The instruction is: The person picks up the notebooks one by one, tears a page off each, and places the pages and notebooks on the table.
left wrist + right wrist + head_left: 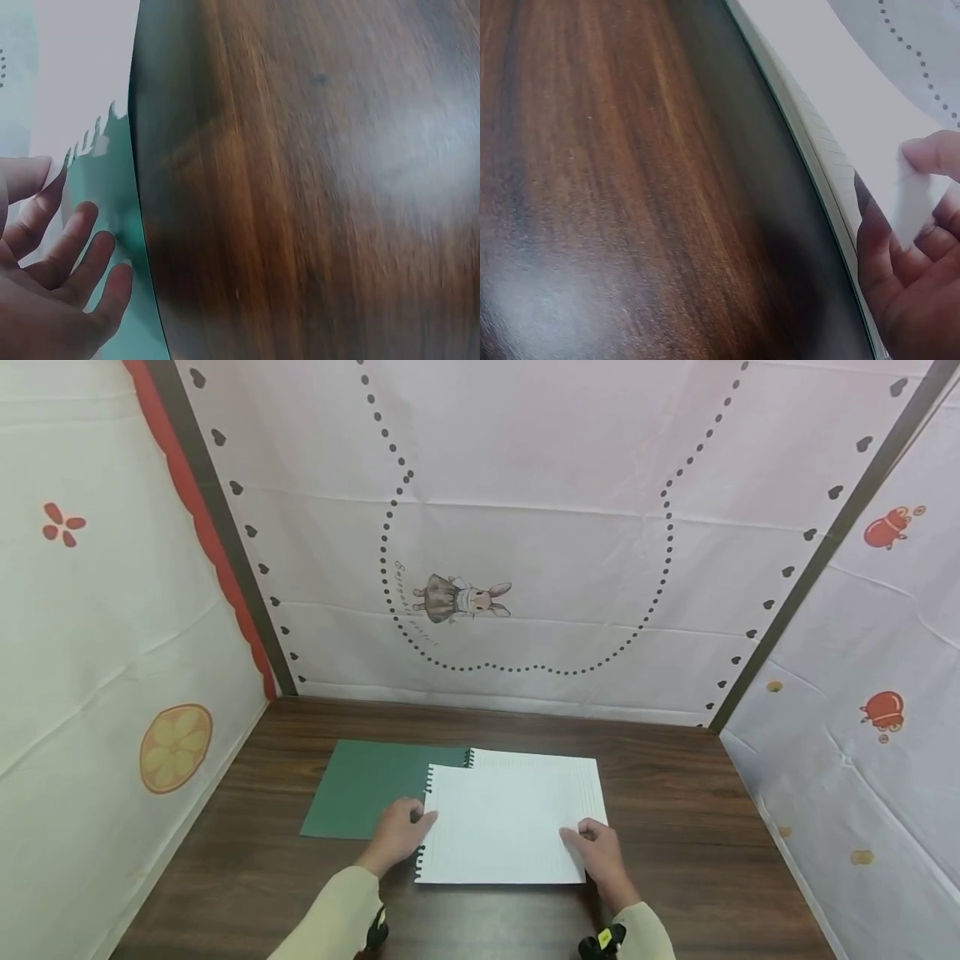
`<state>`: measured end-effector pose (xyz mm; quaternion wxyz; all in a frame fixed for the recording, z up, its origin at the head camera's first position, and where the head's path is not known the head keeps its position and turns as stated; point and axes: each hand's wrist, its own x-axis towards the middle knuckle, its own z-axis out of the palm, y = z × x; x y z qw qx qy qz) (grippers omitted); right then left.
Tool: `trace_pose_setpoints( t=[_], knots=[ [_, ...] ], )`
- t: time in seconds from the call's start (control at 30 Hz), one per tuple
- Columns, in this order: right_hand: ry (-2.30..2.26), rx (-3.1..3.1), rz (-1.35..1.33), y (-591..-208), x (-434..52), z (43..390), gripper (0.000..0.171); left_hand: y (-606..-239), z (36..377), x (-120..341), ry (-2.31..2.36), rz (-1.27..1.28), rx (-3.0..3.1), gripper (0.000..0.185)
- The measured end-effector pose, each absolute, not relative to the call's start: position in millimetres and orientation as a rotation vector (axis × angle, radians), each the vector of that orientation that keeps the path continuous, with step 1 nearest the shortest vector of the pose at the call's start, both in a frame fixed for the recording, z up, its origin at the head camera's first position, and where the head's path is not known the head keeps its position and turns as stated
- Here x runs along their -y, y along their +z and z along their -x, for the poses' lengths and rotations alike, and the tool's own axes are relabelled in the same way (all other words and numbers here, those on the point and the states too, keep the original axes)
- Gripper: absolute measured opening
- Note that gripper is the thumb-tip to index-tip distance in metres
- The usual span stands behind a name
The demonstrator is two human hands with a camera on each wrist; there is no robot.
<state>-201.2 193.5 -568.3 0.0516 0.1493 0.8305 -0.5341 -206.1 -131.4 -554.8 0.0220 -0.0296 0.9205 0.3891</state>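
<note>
Fingers of both hands sit at opposite ends of a loose lined sheet (510, 827) in the head view. That sheet lies askew on the open notebook (551, 768), its long axis running side to side between the hands. The left hand (397, 835) curls at the torn, perforated edge, over the green cover (367, 793) folded out flat beyond its knuckles. The right hand (600, 852) holds the near right corner, thumb on top.

From the left wrist, the left fingers (75, 255) are spread and only slightly bent, hovering over the green cover, with the sheet's toothed edge just past the fingertips. Whether they touch the paper, I cannot tell.

From the right wrist, thumb and fingers (930, 157) pinch the sheet's corner, lifted slightly off the notebook pages, with the wooden table (615, 187) lying well off to the outer side.
</note>
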Motion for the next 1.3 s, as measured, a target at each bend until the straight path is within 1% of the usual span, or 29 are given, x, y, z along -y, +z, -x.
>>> trace_pose_setpoints(
  t=[0.33, 0.73, 0.97, 1.13, 1.3],
  knots=[
    [-1.515, -2.529, -0.401, -571, -180, 200, 0.032, -558, 206, 147, 1.114, 0.145, -2.901, 0.023],
    [-1.383, -2.62, -0.334, -576, -161, 197, 0.032, -560, 205, 155, 0.878, 0.168, -3.025, 0.026],
    [-1.342, -2.67, -0.306, -576, -155, 196, 0.032, -564, 205, 158, 0.836, 0.15, -3.088, 0.026],
    [-1.327, -2.677, -0.312, -573, -151, 195, 0.031, -563, 205, 158, 0.806, 0.151, -3.103, 0.023],
    [-1.286, -2.691, -0.333, -569, -146, 193, 0.031, -561, 205, 158, 0.79, 0.163, -3.098, 0.025]
  ],
)
